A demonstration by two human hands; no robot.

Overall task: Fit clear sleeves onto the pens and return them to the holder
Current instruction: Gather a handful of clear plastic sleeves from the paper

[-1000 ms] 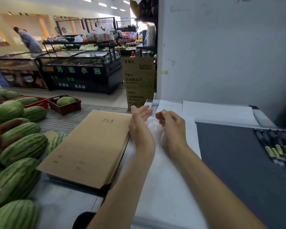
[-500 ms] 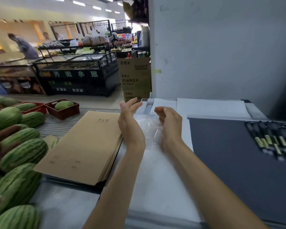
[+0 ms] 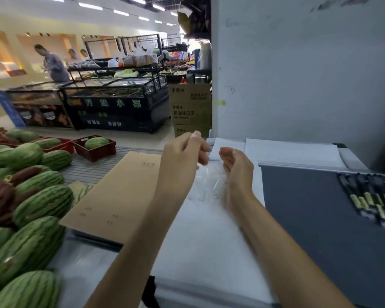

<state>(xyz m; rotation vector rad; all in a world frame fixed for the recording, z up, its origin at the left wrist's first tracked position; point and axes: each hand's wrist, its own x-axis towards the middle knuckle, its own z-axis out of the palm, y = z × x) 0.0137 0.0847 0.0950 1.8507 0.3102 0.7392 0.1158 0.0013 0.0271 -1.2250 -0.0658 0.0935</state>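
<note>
At 12 o'clock, left hand (image 3: 183,150) has been raised, fingers (image 3: 200,157) now curled from straight; pinch on a sleeve cannot be confirmed. Right hand (image 3: 237,168) loosely cupped, nothing seen held. Clear sleeves (image 3: 209,182) lie between both hands, just under the fingertips. Pens (image 3: 369,196) untouched at 3 o'clock; sleeve pick judged underway.

I see the left forearm (image 3: 142,230) and the right forearm (image 3: 276,236) bare from the bottom edge of my feed up to the wrists, both slim and smooth. The left hand (image 3: 182,150) shows a short, plain thumbnail. The right hand (image 3: 237,167) is blurred around the wrist. Low between the arms sits a black patch (image 3: 151,292); whether it is clothing I cannot tell.
</note>
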